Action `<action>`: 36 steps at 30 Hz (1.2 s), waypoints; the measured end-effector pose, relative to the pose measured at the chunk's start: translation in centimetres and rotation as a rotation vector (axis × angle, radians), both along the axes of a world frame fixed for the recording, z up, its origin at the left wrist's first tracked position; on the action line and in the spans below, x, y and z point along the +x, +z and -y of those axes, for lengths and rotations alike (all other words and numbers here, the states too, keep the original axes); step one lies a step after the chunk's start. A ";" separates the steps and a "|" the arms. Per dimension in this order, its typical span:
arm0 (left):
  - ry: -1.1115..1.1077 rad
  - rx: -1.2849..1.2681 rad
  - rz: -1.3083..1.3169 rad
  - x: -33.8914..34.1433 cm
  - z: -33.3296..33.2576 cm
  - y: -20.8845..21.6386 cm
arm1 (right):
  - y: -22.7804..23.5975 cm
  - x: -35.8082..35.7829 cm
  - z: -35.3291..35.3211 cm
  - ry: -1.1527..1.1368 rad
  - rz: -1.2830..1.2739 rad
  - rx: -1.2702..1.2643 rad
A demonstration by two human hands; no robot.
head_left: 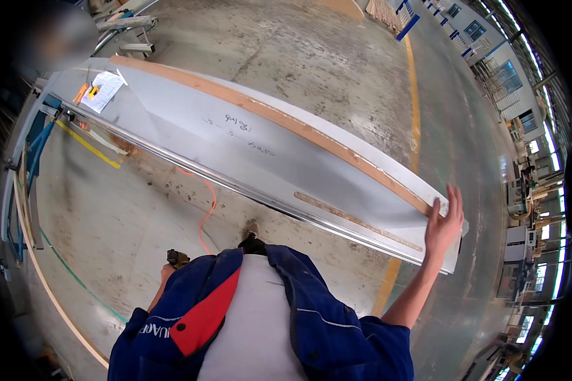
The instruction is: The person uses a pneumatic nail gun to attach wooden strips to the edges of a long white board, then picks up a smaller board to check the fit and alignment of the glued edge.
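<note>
A long wooden strip [254, 106] stands along the far side of a long white panel [190, 133] that lies across in front of me. My right hand [445, 221] rests at the right end of the strip, fingers spread and touching its top and the white edge behind it. Low at my left side, my left hand [167, 272] is closed around a dark handheld tool [177, 258]; its grip is mostly hidden by my jacket. A thinner, rough wooden strip [356, 218] lies on the panel near its right end. Handwriting marks the panel's middle.
Paper sheets [105, 91], a yellow tape measure [94, 91] and an orange-handled screwdriver [81, 93] lie at the panel's left end. An orange hose [208, 216] trails over the floor below. Blue metal framing [39, 136] stands left; machines [518, 247] line the far right.
</note>
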State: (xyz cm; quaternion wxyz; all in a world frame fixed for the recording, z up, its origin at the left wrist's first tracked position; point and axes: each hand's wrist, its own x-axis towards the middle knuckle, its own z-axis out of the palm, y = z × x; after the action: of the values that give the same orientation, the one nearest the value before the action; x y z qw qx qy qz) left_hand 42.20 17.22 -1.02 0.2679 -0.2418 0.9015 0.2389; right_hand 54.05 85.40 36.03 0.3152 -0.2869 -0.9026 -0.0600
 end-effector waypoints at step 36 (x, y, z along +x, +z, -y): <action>-1.372 0.307 -0.354 -35.9 -20.5 50.4 | 0.0 -24.6 23.4 0.421 -0.045 -0.186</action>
State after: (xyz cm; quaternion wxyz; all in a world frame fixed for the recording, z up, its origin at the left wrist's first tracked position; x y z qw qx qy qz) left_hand 6.28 37.70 49.41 0.2385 0.4608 0.8365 0.1764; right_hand 29.46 61.95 36.03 0.3129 -0.1211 -0.9370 0.0970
